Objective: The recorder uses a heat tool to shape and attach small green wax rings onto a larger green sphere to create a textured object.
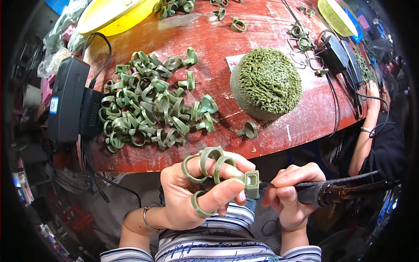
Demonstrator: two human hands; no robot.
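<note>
Head: left hand (pixel 181 204), five rings (pixel 252 192); right hand (pixel 293 205), one tool (pixel 325 193)

A scuffed red table (pixel 305 126) supports a yellow basin (pixel 126 29) at the far left and, right of centre, a round green block (pixel 269 81) with a rough, pitted top. At the left edge, a tall black box (pixel 70 94) bearing a blue-and-white label (pixel 54 105) adjoins a smaller black box (pixel 91 114); a clear plastic bag (pixel 65 32) lies beyond them. At the far right, a yellow-green basket (pixel 336 18) sits beyond a black power unit (pixel 334 55) with trailing cables (pixel 336 102).
</note>
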